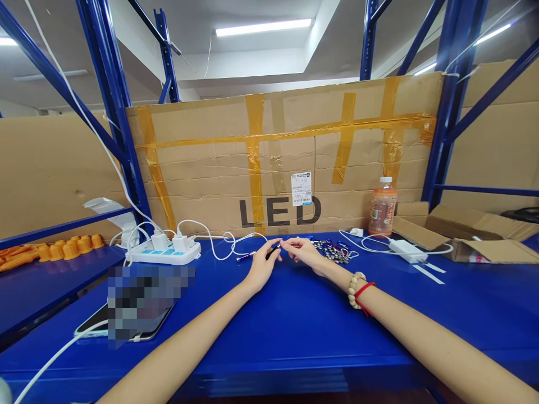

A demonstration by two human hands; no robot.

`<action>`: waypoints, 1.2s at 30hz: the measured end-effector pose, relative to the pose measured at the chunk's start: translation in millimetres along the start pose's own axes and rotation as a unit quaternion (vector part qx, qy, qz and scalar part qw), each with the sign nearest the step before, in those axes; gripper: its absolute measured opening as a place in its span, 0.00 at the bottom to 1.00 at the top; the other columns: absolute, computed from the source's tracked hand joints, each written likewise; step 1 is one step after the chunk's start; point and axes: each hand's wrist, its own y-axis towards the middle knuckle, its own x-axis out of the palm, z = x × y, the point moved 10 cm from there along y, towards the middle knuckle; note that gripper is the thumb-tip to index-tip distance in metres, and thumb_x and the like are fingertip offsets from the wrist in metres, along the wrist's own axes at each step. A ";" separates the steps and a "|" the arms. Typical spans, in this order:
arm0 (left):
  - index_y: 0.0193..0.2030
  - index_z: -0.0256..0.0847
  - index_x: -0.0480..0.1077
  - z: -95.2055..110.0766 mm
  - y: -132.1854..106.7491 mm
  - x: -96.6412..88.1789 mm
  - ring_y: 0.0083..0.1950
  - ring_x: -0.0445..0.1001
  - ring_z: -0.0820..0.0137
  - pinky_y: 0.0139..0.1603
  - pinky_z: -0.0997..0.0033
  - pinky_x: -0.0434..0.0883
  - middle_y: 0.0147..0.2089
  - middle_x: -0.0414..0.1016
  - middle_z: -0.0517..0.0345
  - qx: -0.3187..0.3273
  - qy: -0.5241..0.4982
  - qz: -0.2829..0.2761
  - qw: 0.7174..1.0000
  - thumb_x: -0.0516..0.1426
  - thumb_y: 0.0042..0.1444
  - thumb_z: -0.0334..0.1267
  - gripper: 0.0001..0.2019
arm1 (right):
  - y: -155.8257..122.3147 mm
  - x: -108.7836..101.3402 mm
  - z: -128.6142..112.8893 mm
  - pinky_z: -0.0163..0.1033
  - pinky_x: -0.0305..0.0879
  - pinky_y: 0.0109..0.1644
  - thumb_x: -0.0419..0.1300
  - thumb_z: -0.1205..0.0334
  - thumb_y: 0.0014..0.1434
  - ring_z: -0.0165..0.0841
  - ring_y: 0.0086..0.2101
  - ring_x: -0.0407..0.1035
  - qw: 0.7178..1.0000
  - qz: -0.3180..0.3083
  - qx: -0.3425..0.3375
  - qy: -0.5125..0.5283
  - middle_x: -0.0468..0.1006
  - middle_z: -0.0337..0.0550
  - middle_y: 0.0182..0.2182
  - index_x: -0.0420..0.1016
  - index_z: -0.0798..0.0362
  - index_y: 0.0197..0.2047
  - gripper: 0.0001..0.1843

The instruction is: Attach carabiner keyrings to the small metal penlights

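Note:
Over the middle of the blue shelf top (pixel 295 325), my left hand (pixel 263 265) is closed around a small, dark, slender piece; its kind is too small to make out. My right hand (pixel 306 252) meets it from the right, thumb and fingertips pinched together close to the left fingertips. Whatever sits in that pinch is hidden. A purple, pen-like stick (pixel 245 257) lies just left of my left hand. Behind and beside my right hand is a pile of small shiny metal pieces (pixel 334 252) with some blue and purple bits.
At the left, a white power strip (pixel 164 255) holds plugged chargers with loose cables; a partly blurred tablet-like device (pixel 155 325) lies in front. On the right stand an orange drink bottle (pixel 383 207), a white adapter (pixel 407 251) and an open cardboard box (pixel 484 249). Cardboard (pixel 202 179) walls the back.

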 end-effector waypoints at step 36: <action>0.39 0.40 0.63 -26.2 -6.9 -10.4 0.18 0.52 0.80 0.21 0.79 0.51 0.19 0.57 0.69 -0.132 -0.039 0.066 0.988 0.53 0.47 0.34 0.11 | 6.9 -100.4 34.3 0.48 0.47 0.48 0.50 0.58 0.54 0.40 0.45 0.63 0.770 0.034 0.073 -0.633 0.74 0.46 0.41 0.73 0.52 0.41 0.15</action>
